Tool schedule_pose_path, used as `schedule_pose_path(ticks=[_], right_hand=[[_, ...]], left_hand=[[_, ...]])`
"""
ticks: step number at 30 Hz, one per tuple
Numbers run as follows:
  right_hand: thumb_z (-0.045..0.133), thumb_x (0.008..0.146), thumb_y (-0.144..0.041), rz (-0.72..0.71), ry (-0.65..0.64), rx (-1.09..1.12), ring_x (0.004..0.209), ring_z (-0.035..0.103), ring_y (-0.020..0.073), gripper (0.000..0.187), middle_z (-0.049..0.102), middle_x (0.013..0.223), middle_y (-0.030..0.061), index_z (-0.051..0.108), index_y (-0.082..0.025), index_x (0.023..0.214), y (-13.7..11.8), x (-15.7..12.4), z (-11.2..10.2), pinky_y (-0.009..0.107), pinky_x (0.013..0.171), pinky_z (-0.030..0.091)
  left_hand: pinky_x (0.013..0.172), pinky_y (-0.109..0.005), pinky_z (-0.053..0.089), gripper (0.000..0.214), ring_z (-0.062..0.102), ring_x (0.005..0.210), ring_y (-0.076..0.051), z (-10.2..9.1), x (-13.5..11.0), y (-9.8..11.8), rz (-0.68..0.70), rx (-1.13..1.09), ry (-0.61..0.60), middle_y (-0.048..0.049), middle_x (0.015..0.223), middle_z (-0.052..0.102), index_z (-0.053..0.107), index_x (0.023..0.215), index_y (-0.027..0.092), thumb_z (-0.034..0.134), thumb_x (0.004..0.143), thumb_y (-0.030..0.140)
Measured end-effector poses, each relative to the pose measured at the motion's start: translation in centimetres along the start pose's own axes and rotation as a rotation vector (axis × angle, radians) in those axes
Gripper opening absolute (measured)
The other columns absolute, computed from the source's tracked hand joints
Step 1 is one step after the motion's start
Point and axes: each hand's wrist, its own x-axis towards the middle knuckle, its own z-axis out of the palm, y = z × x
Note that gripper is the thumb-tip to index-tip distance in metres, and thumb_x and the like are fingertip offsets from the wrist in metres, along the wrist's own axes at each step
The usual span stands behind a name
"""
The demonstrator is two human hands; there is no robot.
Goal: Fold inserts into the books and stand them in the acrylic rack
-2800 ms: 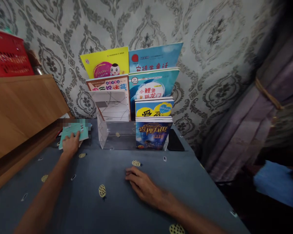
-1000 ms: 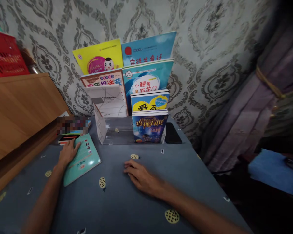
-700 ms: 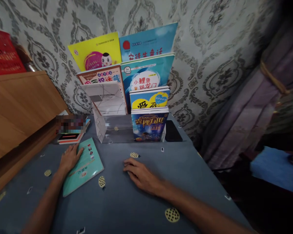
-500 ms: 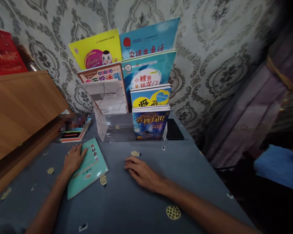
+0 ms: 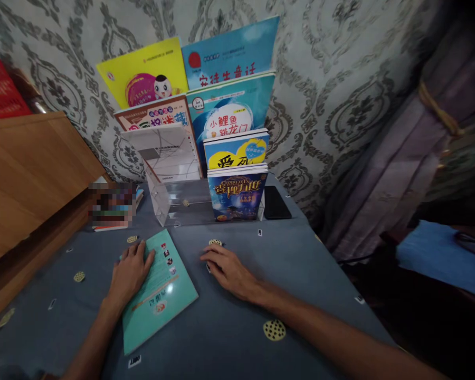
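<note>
My left hand (image 5: 130, 272) lies flat on the left edge of a teal paperback book (image 5: 160, 298), its fingers stretched out over the cover. The book rests at a slant on the dark blue tablecloth (image 5: 225, 338), with its printed lettering upside down to me. To the right of the book, my right hand (image 5: 230, 273) rests on the cloth, holding nothing, its fingers loosely extended and a little apart. Beyond both hands stands a clear acrylic book stand (image 5: 158, 203). It holds several upright books, among them a dark blue book (image 5: 237, 198) in front.
A black phone-like slab (image 5: 276, 202) lies right of the stand. At the far left is a small pile of books (image 5: 113, 208), partly blurred, beside a wooden cabinet (image 5: 35, 169) carrying a red basket (image 5: 2, 87). A curtain (image 5: 383, 174) hangs at right, near a blue cloth (image 5: 439, 258).
My left hand has drawn the teal book toward me and to the right, away from the pile. The right hand stays nearly in place on the cloth. The view has shifted slightly.
</note>
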Motion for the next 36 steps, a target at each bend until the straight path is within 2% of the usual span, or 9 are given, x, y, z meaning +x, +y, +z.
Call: schedule_pose_path(ticks=[6, 14, 21, 29, 33, 36], right_hand=[[0.048, 0.093, -0.008, 0.112, 0.019, -0.054, 0.113, 0.065, 0.0216, 0.03, 0.067, 0.12, 0.0122, 0.068, -0.018, 0.113, 0.1, -0.1, -0.6, 0.039, 0.099, 0.053], [0.05, 0.092, -0.014, 0.246, 0.008, -0.23, 0.125, 0.059, 0.0264, 0.036, 0.066, 0.132, 0.0138, 0.065, -0.018, 0.124, 2.7, -0.8, -2.2, 0.051, 0.108, 0.043], [0.048, 0.093, -0.015, 0.27, 0.041, -0.219, 0.128, 0.058, 0.0257, 0.038, 0.065, 0.134, 0.0121, 0.063, -0.02, 0.128, 3.7, -2.1, -4.2, 0.05, 0.11, 0.043], [0.048, 0.094, -0.017, 0.275, 0.09, -0.208, 0.124, 0.058, 0.0266, 0.037, 0.065, 0.129, 0.0137, 0.061, -0.018, 0.128, 4.3, -2.1, -5.6, 0.048, 0.107, 0.046], [0.049, 0.093, -0.017, 0.278, 0.104, -0.267, 0.125, 0.057, 0.0276, 0.038, 0.065, 0.13, 0.0123, 0.062, -0.021, 0.129, 4.9, -2.4, -6.3, 0.049, 0.106, 0.046], [0.049, 0.093, -0.017, 0.278, 0.09, -0.301, 0.125, 0.058, 0.0281, 0.037, 0.064, 0.131, 0.0129, 0.063, -0.02, 0.127, 4.9, -2.5, -6.5, 0.049, 0.106, 0.046]], left_hand=[[0.107, -0.056, 0.043, 0.056, 0.047, 0.137, -0.035, 0.7, -1.0, 2.3, 0.112, -0.031, 0.055, -0.0166, 0.148, 0.053, 0.048, 0.146, 0.013, 0.03, 0.103, 0.045], [0.11, -0.057, 0.041, 0.053, 0.046, 0.139, -0.034, 0.2, -1.4, 6.2, 0.248, -0.068, 0.057, -0.0166, 0.15, 0.052, 0.049, 0.145, 0.012, 0.039, 0.101, 0.041], [0.111, -0.059, 0.039, 0.051, 0.045, 0.14, -0.034, 0.1, -1.0, 10.7, 0.354, -0.133, 0.075, -0.0162, 0.149, 0.052, 0.049, 0.144, 0.016, 0.04, 0.101, 0.042], [0.111, -0.063, 0.037, 0.051, 0.044, 0.139, -0.037, -0.1, 0.1, 15.3, 0.449, -0.234, 0.073, -0.0173, 0.149, 0.052, 0.049, 0.144, 0.017, 0.044, 0.1, 0.042], [0.112, -0.064, 0.034, 0.052, 0.042, 0.141, -0.038, 0.0, 0.5, 16.4, 0.479, -0.263, 0.063, -0.0177, 0.149, 0.052, 0.049, 0.144, 0.015, 0.046, 0.099, 0.041], [0.112, -0.06, 0.036, 0.05, 0.047, 0.137, -0.035, 0.5, 1.1, 15.9, 0.506, -0.352, 0.092, -0.015, 0.147, 0.054, 0.05, 0.143, 0.018, 0.046, 0.099, 0.041]])
